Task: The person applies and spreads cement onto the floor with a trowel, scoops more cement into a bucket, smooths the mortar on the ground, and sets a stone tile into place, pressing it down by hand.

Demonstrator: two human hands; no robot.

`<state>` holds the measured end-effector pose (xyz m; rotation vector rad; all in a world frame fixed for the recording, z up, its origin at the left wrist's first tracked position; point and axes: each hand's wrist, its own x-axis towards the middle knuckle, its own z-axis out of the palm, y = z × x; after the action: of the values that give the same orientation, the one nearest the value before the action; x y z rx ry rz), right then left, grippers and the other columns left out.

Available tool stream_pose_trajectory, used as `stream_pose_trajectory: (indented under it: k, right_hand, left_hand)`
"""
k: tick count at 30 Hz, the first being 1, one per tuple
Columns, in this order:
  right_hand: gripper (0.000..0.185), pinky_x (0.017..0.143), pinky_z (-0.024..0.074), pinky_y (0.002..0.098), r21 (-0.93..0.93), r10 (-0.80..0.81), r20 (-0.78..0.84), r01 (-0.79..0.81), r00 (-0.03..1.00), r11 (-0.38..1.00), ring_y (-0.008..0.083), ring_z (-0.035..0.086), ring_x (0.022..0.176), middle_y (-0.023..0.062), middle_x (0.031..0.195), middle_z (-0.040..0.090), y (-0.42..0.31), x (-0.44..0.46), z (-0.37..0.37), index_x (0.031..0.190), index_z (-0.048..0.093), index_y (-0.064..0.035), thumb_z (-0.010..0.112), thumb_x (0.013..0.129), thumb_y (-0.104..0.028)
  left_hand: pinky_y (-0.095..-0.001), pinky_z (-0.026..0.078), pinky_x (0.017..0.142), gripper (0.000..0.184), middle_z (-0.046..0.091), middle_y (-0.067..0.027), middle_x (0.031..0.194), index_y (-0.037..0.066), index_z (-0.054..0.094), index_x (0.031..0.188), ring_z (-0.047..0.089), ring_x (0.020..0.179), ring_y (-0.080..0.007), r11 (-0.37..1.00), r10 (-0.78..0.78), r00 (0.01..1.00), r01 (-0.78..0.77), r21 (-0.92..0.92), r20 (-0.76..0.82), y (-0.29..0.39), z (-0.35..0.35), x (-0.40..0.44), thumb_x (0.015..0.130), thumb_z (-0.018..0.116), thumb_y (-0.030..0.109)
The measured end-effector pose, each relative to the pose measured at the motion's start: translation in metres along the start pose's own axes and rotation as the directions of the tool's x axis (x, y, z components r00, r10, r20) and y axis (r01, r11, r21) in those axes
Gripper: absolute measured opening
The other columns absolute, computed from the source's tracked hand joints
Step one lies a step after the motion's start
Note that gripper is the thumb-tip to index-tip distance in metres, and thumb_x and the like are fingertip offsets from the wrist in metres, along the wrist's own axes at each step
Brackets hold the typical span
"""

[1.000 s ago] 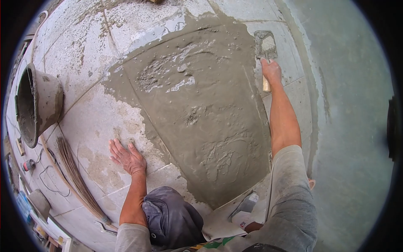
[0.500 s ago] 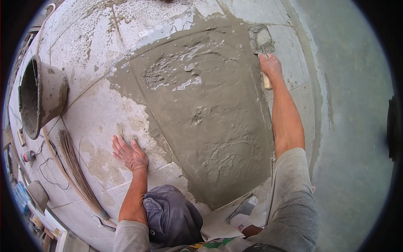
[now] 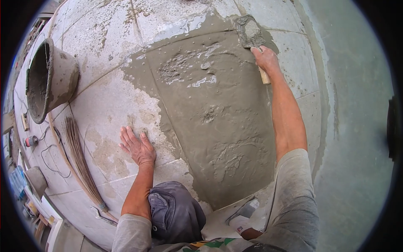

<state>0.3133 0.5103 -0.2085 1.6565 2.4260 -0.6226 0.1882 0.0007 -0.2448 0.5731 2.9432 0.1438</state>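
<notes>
My right hand [image 3: 267, 60] is closed round the wooden handle of a trowel [image 3: 250, 33], whose blade is coated with grey mortar. The blade lies at the upper right corner of a patch of wet mortar [image 3: 189, 105] spread over the paving. Ridges, lumps and small puddles mark the patch's surface. My left hand [image 3: 138, 145] rests flat on the dry slab to the left of the patch, fingers spread, with nothing in it. My bent knee [image 3: 176, 210] is beside the left forearm.
A mortar-stained bucket [image 3: 63, 75] lies on its side at the upper left. Below it are a stick broom [image 3: 82, 164], a cable [image 3: 52, 161] with a red-ended plug [image 3: 30, 141], and a small grey container [image 3: 36, 181]. Smooth greenish floor [image 3: 357, 126] runs along the right.
The trowel has moved left from the paving's edge onto the mortar's upper right corner, leaving wet mortar smeared where it was. My left hand stays on the slab. The view has shifted slightly.
</notes>
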Motion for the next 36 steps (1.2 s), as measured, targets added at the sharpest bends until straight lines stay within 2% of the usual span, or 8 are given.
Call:
stream_pose_trajectory:
  k: [16,19,22,24,27,32,34,36]
  right_hand:
    - [0.061,0.091,0.0472,0.0444,-0.165,-0.185,0.019,0.185,0.983,0.969,0.0404,0.059,0.108,0.0239,0.114,0.063,-0.035,-0.063,0.006,0.124,0.058,-0.0019,0.056,0.085,-0.049]
    - [0.057,0.082,0.0508,0.0428,-0.062,-0.175,0.09,0.18,0.981,0.982,0.0368,0.066,0.091,0.0248,0.095,0.067,-0.049,-0.093,0.014,0.115,0.06,0.0019,0.056,0.086,-0.046]
    - [0.051,0.072,0.0522,0.0395,0.403,-0.013,0.211,-0.075,0.977,0.912,0.0289,0.068,0.072,0.0219,0.075,0.066,-0.058,-0.115,0.036,0.1,0.061,0.0055,0.057,0.086,-0.043]
    - [0.05,0.067,0.0518,0.0357,0.661,0.018,0.395,-0.298,0.919,0.689,0.0214,0.066,0.063,0.0185,0.067,0.064,-0.077,-0.129,0.048,0.095,0.06,0.0075,0.057,0.085,-0.041]
    - [0.055,0.072,0.052,0.0373,0.623,0.011,0.422,-0.299,0.907,0.723,0.0275,0.067,0.067,0.0202,0.07,0.065,-0.099,-0.144,0.074,0.1,0.061,0.0087,0.056,0.085,-0.044]
    - [0.058,0.09,0.0479,0.0446,0.323,-0.223,0.139,0.168,0.965,0.931,0.0435,0.062,0.097,0.0306,0.098,0.065,-0.099,-0.165,0.099,0.107,0.062,0.0077,0.053,0.085,-0.046]
    - [0.06,0.092,0.0464,0.0459,0.314,-0.193,0.127,0.145,0.973,0.938,0.0435,0.059,0.106,0.0325,0.108,0.061,-0.081,-0.165,0.093,0.11,0.061,0.0089,0.054,0.085,-0.045]
    - [0.054,0.067,0.0529,0.0361,0.335,-0.07,0.009,0.063,0.998,0.94,0.0252,0.067,0.064,0.019,0.069,0.065,-0.051,-0.156,0.098,0.107,0.06,0.0074,0.056,0.086,-0.042]
  left_hand:
    - [-0.0531,0.003,0.116,0.062,0.016,-0.0096,0.157,0.009,0.021,0.148,0.012,0.145,-0.0299,1.0,0.019,1.0,-0.019,-0.012,-0.009,-0.005,0.004,0.0,0.097,0.036,0.041]
    - [-0.0533,0.003,0.116,0.061,0.016,-0.0095,0.157,0.009,0.021,0.148,0.012,0.145,-0.0299,1.0,0.007,1.0,-0.006,-0.02,0.009,-0.004,0.003,0.0,0.098,0.036,0.04]
    - [-0.0531,0.003,0.116,0.061,0.016,-0.0094,0.157,0.009,0.021,0.148,0.011,0.145,-0.0296,1.0,0.011,1.0,-0.011,-0.024,0.003,-0.003,0.001,0.0,0.098,0.037,0.04]
    - [-0.0532,0.003,0.116,0.061,0.016,-0.0094,0.157,0.01,0.021,0.148,0.011,0.145,-0.0295,1.0,0.014,1.0,-0.014,-0.016,-0.004,-0.004,0.003,-0.001,0.097,0.037,0.04]
    - [-0.0532,0.003,0.116,0.061,0.016,-0.0093,0.157,0.01,0.021,0.148,0.011,0.145,-0.0293,1.0,0.015,1.0,-0.015,-0.007,-0.011,-0.002,0.004,0.0,0.097,0.037,0.041]
    - [-0.0531,0.003,0.116,0.061,0.017,-0.0093,0.157,0.01,0.022,0.148,0.012,0.145,-0.0291,1.0,0.007,1.0,-0.007,-0.007,-0.024,-0.001,0.004,0.0,0.098,0.038,0.041]
    - [-0.0531,0.003,0.116,0.06,0.017,-0.0094,0.157,0.011,0.023,0.148,0.012,0.145,-0.0291,1.0,-0.001,1.0,0.0,-0.019,-0.03,-0.001,0.003,-0.001,0.098,0.038,0.041]
    - [-0.0533,0.003,0.116,0.06,0.018,-0.0094,0.156,0.011,0.023,0.147,0.012,0.145,-0.0289,1.0,0.0,1.0,-0.001,-0.032,-0.032,-0.001,0.003,-0.001,0.098,0.038,0.041]
